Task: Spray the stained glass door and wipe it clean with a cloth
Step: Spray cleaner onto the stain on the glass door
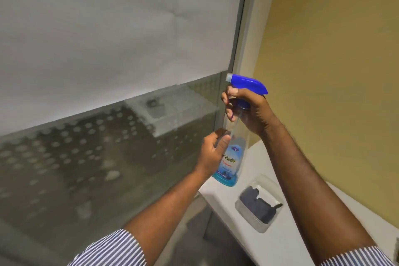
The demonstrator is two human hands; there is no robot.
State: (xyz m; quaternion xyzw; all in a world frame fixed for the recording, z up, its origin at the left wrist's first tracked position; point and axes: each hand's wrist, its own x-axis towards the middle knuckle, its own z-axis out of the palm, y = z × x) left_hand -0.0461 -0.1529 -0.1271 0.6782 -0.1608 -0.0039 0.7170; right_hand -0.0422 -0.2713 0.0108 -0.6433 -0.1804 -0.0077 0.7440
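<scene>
A clear spray bottle (234,157) with blue liquid and a blue trigger head is held upright in front of the glass door (112,71). My right hand (248,112) grips its neck with fingers on the trigger, nozzle pointing left at the glass. My left hand (212,153) holds the lower body of the bottle. The glass is frosted above, with a dotted clear band below carrying pale smudges. A dark blue cloth (258,206) lies in a clear plastic tray (262,228) on the white ledge.
A white ledge (287,242) runs along the yellow wall (334,60) at the right, under my right arm. The door's metal frame (244,34) stands between glass and wall. Both sleeves are striped.
</scene>
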